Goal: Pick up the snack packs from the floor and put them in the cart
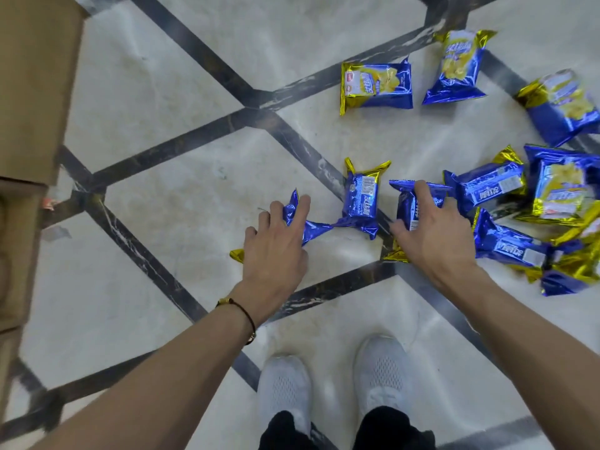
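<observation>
1. Pale marble floor (162, 196) crossed by dark diagonal bands; brown cardboard boxes (32, 92) stand along the left edge.
2. Person's left hand (276, 245), with its fingers spread and nearly straight, presses flat on the near-left pack (297, 219). This is a crumpled blue-and-gold snack pack lying on the floor.
3. Person's right hand (435, 235) clasps the near-right pack (407, 206), with the thumb on one side and the fingers curled over the other. The gold end of this pack lies on the floor.
4. Between the two hands lies the middle pack (361, 203), back side up. One of its corners appears to touch the near-left pack.
5. Further off, two far packs (376, 86) lie face up, just beside each other. At the right edge a heap of packs (519, 222) lies overlapped on the floor.
6. Pair of white shoes (285, 384) at the lower edge, well apart from the packs.
</observation>
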Demonstrator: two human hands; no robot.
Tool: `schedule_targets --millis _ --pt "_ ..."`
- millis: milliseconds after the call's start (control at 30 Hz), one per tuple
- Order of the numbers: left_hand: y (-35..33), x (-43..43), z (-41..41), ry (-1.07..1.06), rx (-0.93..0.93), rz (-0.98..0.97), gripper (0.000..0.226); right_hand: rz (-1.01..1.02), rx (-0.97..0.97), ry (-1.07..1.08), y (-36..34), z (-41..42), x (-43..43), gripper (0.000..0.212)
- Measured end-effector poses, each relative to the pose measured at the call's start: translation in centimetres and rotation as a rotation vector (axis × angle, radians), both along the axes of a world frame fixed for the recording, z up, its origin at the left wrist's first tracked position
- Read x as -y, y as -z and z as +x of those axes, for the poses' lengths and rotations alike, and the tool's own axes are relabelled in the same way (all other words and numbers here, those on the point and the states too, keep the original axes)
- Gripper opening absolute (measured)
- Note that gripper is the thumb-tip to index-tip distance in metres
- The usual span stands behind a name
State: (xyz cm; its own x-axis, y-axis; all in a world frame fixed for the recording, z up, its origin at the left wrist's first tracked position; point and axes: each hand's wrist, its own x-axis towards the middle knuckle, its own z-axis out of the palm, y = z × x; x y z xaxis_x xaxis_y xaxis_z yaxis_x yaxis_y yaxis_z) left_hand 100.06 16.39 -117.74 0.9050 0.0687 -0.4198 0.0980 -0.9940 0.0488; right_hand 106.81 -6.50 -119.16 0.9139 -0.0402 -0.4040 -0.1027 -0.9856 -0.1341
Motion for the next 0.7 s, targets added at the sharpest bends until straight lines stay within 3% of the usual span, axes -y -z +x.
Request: schedule_targets --millis 167,267,500,700 --pt "-10.3 2.8 0.8 -0.135 0.077 -0.044 0.091 0.053 0.122 -0.028 -11.4 -0.2 -0.9 0.064" --pt "-18.3 3.7 1.6 -0.221 0.115 -0.091 0.083 0.085 0.176 -0.029 -19.8 -0.1 -2.0 0.063" --pt "-41.9 3.1 5.1 -0.354 0.202 -0.154 0.08 0.183 0.216 -0.026 -43.5 1.9 -5.5 0.068" --pt "-62.4 2.6 8.8 -0.297 0.338 -0.153 0.081 0.23 0.357 0.012 -64.0 4.1 -5.5 0.066"
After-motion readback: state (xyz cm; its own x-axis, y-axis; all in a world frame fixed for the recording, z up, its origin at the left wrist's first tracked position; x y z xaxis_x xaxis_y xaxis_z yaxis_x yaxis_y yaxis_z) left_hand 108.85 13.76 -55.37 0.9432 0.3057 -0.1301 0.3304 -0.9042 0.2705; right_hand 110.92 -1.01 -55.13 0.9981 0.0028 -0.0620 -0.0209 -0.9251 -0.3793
